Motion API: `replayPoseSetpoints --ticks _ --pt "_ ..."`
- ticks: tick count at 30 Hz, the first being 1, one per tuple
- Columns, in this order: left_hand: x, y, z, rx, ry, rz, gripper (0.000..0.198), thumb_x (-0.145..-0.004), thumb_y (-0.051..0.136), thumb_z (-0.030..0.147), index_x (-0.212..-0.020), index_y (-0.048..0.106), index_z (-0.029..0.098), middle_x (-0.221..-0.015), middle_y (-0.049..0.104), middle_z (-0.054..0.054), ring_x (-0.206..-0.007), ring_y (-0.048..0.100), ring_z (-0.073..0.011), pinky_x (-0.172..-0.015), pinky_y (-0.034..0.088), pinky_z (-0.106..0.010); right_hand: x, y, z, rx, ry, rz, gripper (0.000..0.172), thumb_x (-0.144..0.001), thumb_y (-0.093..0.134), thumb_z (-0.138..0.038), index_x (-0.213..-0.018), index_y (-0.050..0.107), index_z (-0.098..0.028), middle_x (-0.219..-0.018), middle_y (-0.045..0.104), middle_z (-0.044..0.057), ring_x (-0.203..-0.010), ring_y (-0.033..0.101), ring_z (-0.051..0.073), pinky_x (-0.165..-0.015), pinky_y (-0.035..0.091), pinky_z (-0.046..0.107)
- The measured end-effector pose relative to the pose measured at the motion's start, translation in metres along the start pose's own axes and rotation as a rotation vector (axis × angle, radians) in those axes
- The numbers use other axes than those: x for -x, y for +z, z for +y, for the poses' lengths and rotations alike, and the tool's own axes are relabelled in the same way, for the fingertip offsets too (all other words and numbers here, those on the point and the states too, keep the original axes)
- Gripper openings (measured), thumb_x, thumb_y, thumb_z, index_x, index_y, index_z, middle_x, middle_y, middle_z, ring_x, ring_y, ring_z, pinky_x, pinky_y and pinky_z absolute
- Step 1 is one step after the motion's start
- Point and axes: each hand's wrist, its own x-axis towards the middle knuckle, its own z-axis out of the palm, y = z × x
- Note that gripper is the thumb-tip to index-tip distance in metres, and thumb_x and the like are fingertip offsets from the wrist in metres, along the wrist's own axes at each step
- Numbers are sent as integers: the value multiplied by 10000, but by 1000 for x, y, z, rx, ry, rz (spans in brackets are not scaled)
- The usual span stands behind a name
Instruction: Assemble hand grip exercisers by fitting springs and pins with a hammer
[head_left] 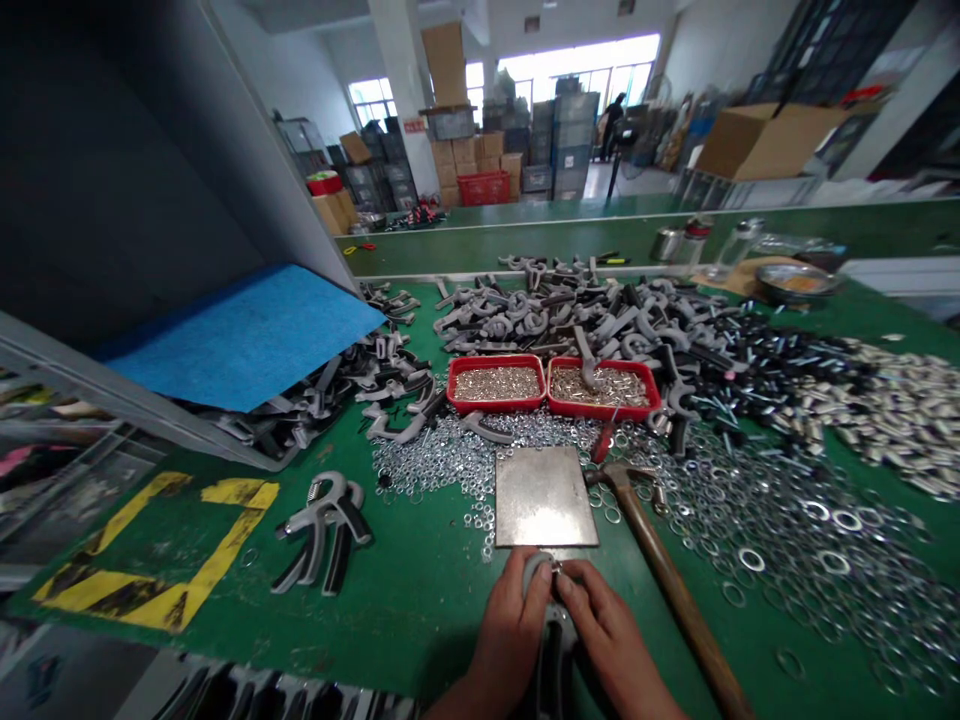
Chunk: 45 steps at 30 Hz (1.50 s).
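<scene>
Two hands [514,630] [611,640] around half-hidden grip [553,640]

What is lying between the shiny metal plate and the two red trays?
Mostly loose silver washers, scattered on the green table. The head view shows it.

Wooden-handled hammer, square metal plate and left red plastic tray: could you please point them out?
wooden-handled hammer [677,590]: head view, mid-handle.
square metal plate [546,495]: head view, centre.
left red plastic tray [495,404]: head view, front wall.

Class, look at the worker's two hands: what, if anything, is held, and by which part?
The left hand and right hand together hold one grey-and-black hand gripper, fingertips pinching its grey upper end, near the metal plate.
</scene>
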Motion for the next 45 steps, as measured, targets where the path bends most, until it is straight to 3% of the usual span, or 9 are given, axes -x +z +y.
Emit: replayPoseSetpoints --ticks 17,29,32,35,37,39,42,45 --pt "0 -2 3 33 3 -26 267 -982 428 390 -1060 589 191 -981 678 -59 -895 613 -210 -842 444 -311 2 0 2 -17 -1 17 321 -965 485 -485 -1073 621 -215 -1067 719 61 -1007 658 224 -854 493 301" --pt "12 -10 6 60 -80 -71 305 -980 403 423 -1107 556 192 -998 669 -61 -933 614 -216 -864 455 -329 10 0 -8 14 32 26 329 -959 471 -520 -1062 583 -229 -1041 715 64 -968 666 217 -814 498 282" --pt "14 -9 7 70 -93 -54 337 -992 363 446 -1126 546 195 -1019 675 -75 -936 624 -223 -866 465 -336 10 -2 -13 11 12 22 301 -950 501 -505 -1060 579 -237 -951 718 39 -910 673 204 -798 501 272" --pt "12 -9 5 24 -36 -41 348 -1002 344 439 -1155 543 197 -1066 675 -91 -972 624 -226 -896 453 -339 8 -4 -17 -68 49 -54 293 -932 536 -512 -1027 575 -237 -750 664 -17 -659 634 153 -601 484 225" --pt "9 -9 5 -30 8 -70 351 -1000 362 444 -1175 542 199 -1067 676 -95 -968 625 -224 -867 458 -325 7 -5 -19 -152 144 -131 318 -927 525 -543 -996 567 -236 -662 598 -54 -427 474 93 -398 356 195" --pt "6 -10 7 -37 10 -114 359 -998 367 468 -1159 548 202 -996 681 -79 -871 631 -208 -764 474 -296 7 -6 -23 -205 204 -165 335 -928 509 -562 -967 563 -234 -648 578 -66 -348 350 63 -329 256 188" --pt "3 -11 14 42 -36 -136 388 -997 339 515 -1097 548 204 -835 654 -32 -667 591 -172 -586 447 -257 9 -3 -31 -186 115 -48 311 -926 529 -533 -954 578 -226 -720 628 -30 -522 549 113 -475 439 201" --pt "3 -12 21 32 -21 -106 377 -999 341 510 -1071 549 204 -822 648 -21 -681 594 -169 -597 440 -252 13 0 -36 -76 12 77 294 -926 534 -510 -991 585 -228 -826 684 12 -773 653 182 -691 524 249"
